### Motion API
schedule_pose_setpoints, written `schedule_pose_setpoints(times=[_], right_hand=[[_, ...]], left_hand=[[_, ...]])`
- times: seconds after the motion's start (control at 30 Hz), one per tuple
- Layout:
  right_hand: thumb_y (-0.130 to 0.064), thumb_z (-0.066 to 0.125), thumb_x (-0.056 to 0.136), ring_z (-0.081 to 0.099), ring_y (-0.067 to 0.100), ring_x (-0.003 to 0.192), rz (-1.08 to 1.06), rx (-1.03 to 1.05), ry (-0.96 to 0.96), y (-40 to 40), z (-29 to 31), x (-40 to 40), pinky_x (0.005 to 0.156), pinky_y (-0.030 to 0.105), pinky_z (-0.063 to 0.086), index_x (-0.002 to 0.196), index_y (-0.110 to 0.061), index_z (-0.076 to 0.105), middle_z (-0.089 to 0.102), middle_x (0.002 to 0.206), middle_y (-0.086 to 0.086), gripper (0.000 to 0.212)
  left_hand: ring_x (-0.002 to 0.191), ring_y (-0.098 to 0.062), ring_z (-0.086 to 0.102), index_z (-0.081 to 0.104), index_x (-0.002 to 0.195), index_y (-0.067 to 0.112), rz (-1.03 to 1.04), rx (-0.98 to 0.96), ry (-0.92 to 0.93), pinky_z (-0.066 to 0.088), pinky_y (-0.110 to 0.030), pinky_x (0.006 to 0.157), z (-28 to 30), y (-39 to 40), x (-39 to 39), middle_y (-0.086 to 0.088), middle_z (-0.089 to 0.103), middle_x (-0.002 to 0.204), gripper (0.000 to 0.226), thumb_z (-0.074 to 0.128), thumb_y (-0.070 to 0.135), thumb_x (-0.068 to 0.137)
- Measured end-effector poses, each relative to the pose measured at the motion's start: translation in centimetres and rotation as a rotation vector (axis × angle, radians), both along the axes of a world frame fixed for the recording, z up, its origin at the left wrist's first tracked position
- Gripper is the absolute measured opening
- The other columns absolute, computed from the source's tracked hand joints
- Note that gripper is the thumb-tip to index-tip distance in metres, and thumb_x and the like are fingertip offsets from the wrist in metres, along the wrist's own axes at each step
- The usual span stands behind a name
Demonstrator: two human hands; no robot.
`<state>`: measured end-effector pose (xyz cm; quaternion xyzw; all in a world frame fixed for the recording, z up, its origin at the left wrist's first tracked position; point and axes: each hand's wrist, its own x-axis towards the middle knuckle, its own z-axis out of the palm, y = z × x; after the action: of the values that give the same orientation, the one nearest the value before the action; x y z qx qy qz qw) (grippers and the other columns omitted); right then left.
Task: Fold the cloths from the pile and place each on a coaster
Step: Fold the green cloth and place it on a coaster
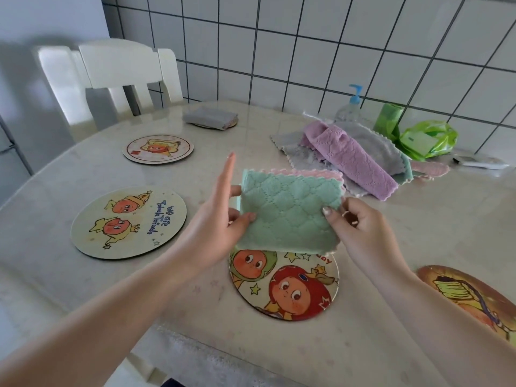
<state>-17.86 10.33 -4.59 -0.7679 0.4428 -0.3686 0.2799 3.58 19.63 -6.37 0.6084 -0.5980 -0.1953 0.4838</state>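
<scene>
Both hands hold the green cloth (290, 210) up off the table, folded over so a pink layer peeks along its top edge. The left hand (220, 216) pinches the cloth's left edge, thumb pressed on the front face and lower fingers behind it, while its index finger sticks straight up, clear of the fabric. The right hand (354, 233) grips the right edge, thumb on the front and fingers curled behind.

The cloth hangs directly above the nearest coaster (284, 286), a round one printed with cartoon faces, and covers that coaster's far rim from view; whether the bottom hem touches it I cannot tell.

From the cloth, at nine o'clock lies a second round coaster (128, 222) with lettering. At eleven o'clock sits a smaller-looking coaster (158, 149), and farther along at twelve a grey folded cloth (210, 117) rests on another coaster whose edge just shows. At two o'clock is the pile of cloths (349, 152), a purple one draped over grey ones. Beyond the pile stand a pump bottle (350, 107) and a green bag (427, 138) against the tiled wall. At four o'clock another coaster (469, 297) lies at the edge of view. A white chair (111, 76) stands at the table's (83, 289) far left.
</scene>
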Motion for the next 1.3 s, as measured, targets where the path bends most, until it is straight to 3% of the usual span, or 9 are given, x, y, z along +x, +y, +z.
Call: schedule_pose_setpoints(times=[0.13, 0.27, 0.37, 0.5, 0.63, 0.73, 0.87, 1.03, 1.3], right_hand=[[-0.031, 0.056, 0.09, 0.059, 0.015, 0.065, -0.005, 0.057, 0.054, -2.4, 0.0, 1.8, 0.06, 0.027, 0.048, 0.071, -0.01, 0.053, 0.06, 0.073, 0.003, 0.028], [-0.023, 0.058, 0.09, 0.043, 0.01, 0.052, 0.019, 0.084, 0.131, -4.5, -0.7, 3.3, 0.054, 0.025, 0.039, 0.064, -0.015, 0.05, 0.049, 0.06, -0.003, 0.028], [-0.022, 0.058, 0.09, 0.041, 0.008, 0.047, 0.025, 0.113, 0.196, -5.5, -1.6, 3.9, 0.045, 0.02, 0.037, 0.062, -0.018, 0.048, 0.048, 0.057, -0.004, 0.029], [-0.025, 0.057, 0.09, 0.051, 0.0, 0.046, 0.019, 0.168, 0.226, -6.1, -2.1, 3.8, 0.032, 0.012, 0.034, 0.093, -0.005, 0.059, 0.061, 0.073, 0.002, 0.02], [-0.028, 0.06, 0.088, 0.064, 0.012, 0.065, 0.027, 0.235, 0.202, -6.4, -1.7, 3.6, 0.044, 0.019, 0.044, 0.135, -0.027, 0.041, 0.065, 0.098, 0.0, 0.051], [-0.031, 0.062, 0.086, 0.062, 0.013, 0.077, -0.004, 0.227, 0.241, -6.9, -1.7, 4.0, 0.069, 0.027, 0.048, 0.122, -0.017, 0.058, 0.064, 0.099, -0.003, 0.038], [-0.034, 0.067, 0.082, 0.058, 0.01, 0.06, -0.002, 0.292, 0.248, -7.4, -1.3, 4.3, 0.059, 0.028, 0.049, 0.087, -0.016, 0.064, 0.062, 0.072, -0.005, 0.018], [-0.025, 0.069, 0.079, 0.052, 0.005, 0.069, -0.034, 0.005, 0.338, -7.3, -1.0, 5.0, 0.058, 0.021, 0.041, 0.082, -0.025, 0.062, 0.056, 0.072, -0.014, 0.008], [-0.026, 0.058, 0.087, 0.056, 0.013, 0.078, -0.083, 0.066, 0.248, -8.5, -1.5, 5.2, 0.055, 0.022, 0.034, 0.095, -0.018, 0.055, 0.062, 0.085, -0.005, 0.012]], left_hand=[[0.069, -0.009, 0.061, 0.01, 0.145, 0.044, 0.047, 0.149, -0.104, 0.056, -0.033, 0.076, 0.4, -2.1, 0.4, -0.001, 0.048, 0.126, 0.075, 0.056, 0.017, 0.091], [0.107, -0.016, 0.058, 0.033, 0.143, 0.019, 0.092, 0.338, -0.161, 0.049, -0.036, 0.094, 0.9, -3.7, 1.2, -0.001, 0.038, 0.145, 0.059, 0.058, 0.026, 0.09], [0.096, -0.011, 0.058, 0.033, 0.142, 0.014, 0.056, 0.432, -0.144, 0.051, -0.014, 0.068, 1.7, -4.0, 1.2, 0.0, 0.045, 0.14, 0.064, 0.062, 0.03, 0.087], [0.086, -0.006, 0.051, 0.027, 0.146, 0.014, 0.007, 0.513, -0.01, 0.049, -0.01, 0.058, 2.2, -4.6, 1.6, 0.0, 0.039, 0.144, 0.078, 0.068, 0.031, 0.082], [0.073, -0.004, 0.055, 0.026, 0.146, 0.014, 0.007, 0.518, 0.0, 0.047, -0.009, 0.047, 2.3, -4.9, 1.5, -0.001, 0.037, 0.145, 0.078, 0.068, 0.03, 0.082], [0.075, -0.003, 0.055, 0.026, 0.146, 0.015, 0.017, 0.513, 0.034, 0.046, -0.008, 0.046, 2.1, -4.9, 1.5, -0.001, 0.036, 0.145, 0.077, 0.068, 0.029, 0.083], [0.081, -0.003, 0.057, 0.026, 0.146, 0.02, 0.014, 0.5, 0.075, 0.049, -0.011, 0.049, 2.1, -4.9, 1.8, 0.001, 0.033, 0.148, 0.075, 0.066, 0.029, 0.084], [0.084, -0.006, 0.061, 0.029, 0.145, 0.021, 0.01, 0.51, 0.107, 0.052, -0.013, 0.052, 2.2, -4.9, 1.9, 0.002, 0.033, 0.147, 0.074, 0.068, 0.027, 0.083], [0.077, -0.004, 0.056, 0.028, 0.145, 0.018, 0.02, 0.499, 0.053, 0.049, -0.01, 0.047, 2.1, -5.0, 1.7, 0.002, 0.032, 0.148, 0.074, 0.068, 0.025, 0.083]])
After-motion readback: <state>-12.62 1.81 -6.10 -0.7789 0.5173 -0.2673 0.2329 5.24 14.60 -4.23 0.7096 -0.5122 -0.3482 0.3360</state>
